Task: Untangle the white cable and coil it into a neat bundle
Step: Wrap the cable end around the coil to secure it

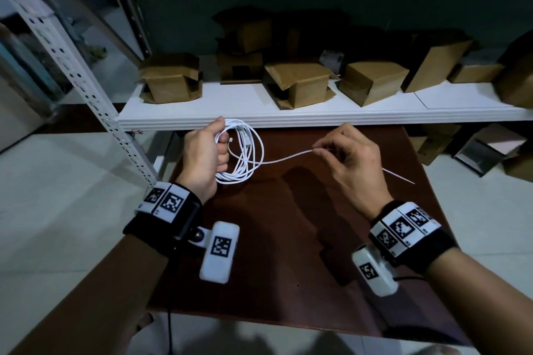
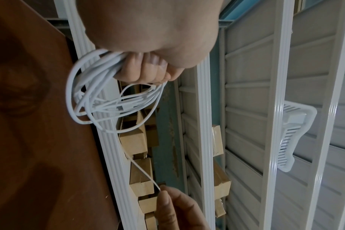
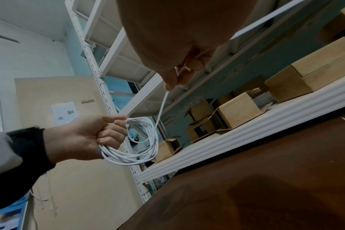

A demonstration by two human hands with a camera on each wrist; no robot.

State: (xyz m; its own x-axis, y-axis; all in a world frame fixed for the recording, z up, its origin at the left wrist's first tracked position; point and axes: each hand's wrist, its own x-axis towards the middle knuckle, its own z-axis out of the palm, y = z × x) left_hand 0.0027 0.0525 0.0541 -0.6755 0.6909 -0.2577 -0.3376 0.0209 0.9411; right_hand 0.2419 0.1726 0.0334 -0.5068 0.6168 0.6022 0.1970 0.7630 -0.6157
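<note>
The white cable [image 1: 250,150] hangs in several loops from my left hand [image 1: 208,150], whose curled fingers grip the top of the coil [image 2: 93,87] above the brown table [image 1: 288,253]. One strand runs right from the coil to my right hand [image 1: 340,150], which pinches it between thumb and forefinger [image 3: 172,80]. A short length of cable [image 1: 399,176] trails out behind the right hand. In the right wrist view the coil [image 3: 146,143] dangles below the left hand [image 3: 85,137]. A plug end [image 3: 126,125] shows near the left fingers.
A white shelf [image 1: 259,104] runs across just beyond my hands, carrying several cardboard boxes [image 1: 297,85]. A perforated white upright post [image 1: 86,86] stands at the left. More boxes [image 1: 467,150] lie on the floor at the right under the shelf.
</note>
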